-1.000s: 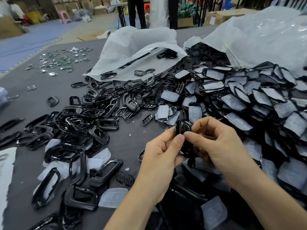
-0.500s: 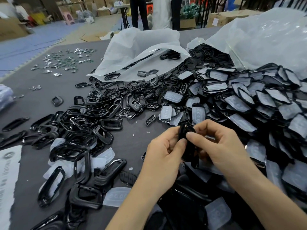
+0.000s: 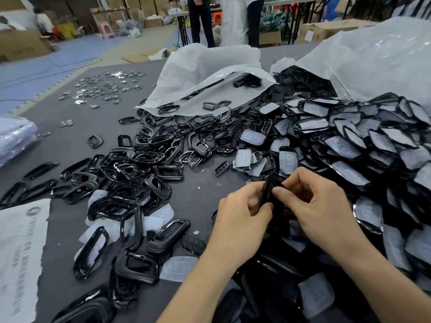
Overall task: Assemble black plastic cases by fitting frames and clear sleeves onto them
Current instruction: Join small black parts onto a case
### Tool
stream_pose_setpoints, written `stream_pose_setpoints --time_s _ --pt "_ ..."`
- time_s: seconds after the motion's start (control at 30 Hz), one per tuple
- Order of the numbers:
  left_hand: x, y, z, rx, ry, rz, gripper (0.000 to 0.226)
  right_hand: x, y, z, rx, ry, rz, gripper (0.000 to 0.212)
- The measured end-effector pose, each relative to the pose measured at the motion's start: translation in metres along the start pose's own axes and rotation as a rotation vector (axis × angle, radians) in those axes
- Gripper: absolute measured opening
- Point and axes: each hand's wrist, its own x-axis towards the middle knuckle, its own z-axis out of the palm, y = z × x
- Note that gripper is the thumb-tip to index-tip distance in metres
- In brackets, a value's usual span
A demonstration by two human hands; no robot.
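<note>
Black case (image 3: 270, 193) is where we begin: it stands on edge just above the desk (image 3: 198, 199), pinched between both our hands, so only a narrow dark strip of it shows. Far to the left of our fingers a printed white sheet (image 3: 21, 252) lies at the desk's near edge, and beyond it sits a bundle wrapped in clear film (image 3: 14, 138). Farther back on that side, small shiny metal parts (image 3: 105, 87) are scattered. Closer to our fingers on the left spreads a loose heap of black frames (image 3: 130, 173), with clear sleeves (image 3: 163, 214) lying flat among and under them. Behind the heap a white bag (image 3: 210, 71) lies open, with more frames at its mouth. Our left hand (image 3: 240, 215) has its fingers (image 3: 250, 191) curled onto the case's left side, thumb pressed against it. Our right hand (image 3: 321, 206) meets it from the other side, its bent fingers gripping the same case. The two hands touch around it. To the right of our fingers rises a big pile of sleeved cases (image 3: 349, 148), overlapping one another, and behind that lies a larger clear bag (image 3: 377, 57).
</note>
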Motion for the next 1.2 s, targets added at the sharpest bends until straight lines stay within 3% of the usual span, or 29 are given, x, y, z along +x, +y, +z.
stream_pose_setpoints --time_s 0.07,0.23,0.37,0.43,0.5,0.6,0.7,0.9,1.2 --pt "0.002 0.003 -0.004 -0.037 0.072 0.003 0.025 0.001 0.0 -0.003 0.017 0.047 -0.008 0.024" --pt "0.017 -0.002 -0.044 -0.395 0.468 -0.019 0.025 0.0 -0.005 -0.009 -0.038 0.036 -0.087 0.019" --pt "0.021 -0.005 -0.064 -0.637 0.671 -0.049 0.019 -0.017 -0.019 0.005 -0.218 -0.184 -0.314 0.004" --pt "0.023 -0.004 -0.066 -0.712 0.722 -0.026 0.02 -0.033 -0.03 0.019 -0.346 -0.352 -0.504 0.01" --pt "0.025 -0.004 -0.066 -0.75 0.742 -0.006 0.019 -0.045 -0.04 0.033 -0.419 -0.539 -0.628 0.021" --pt "0.022 -0.004 -0.064 -0.741 0.71 -0.005 0.017 -0.055 -0.045 0.054 -0.52 -0.668 -0.679 0.031" --pt "0.022 -0.005 -0.062 -0.705 0.685 -0.003 0.017 -0.055 -0.047 0.066 -0.581 -0.647 -0.617 0.034" --pt "0.025 -0.008 -0.062 -0.701 0.606 -0.04 0.019 -0.051 -0.057 0.079 -0.534 -0.618 -0.483 0.016" --pt "0.029 -0.018 -0.069 -0.637 0.682 -0.097 0.023 -0.051 -0.062 0.076 -0.366 -0.636 -0.389 0.008"
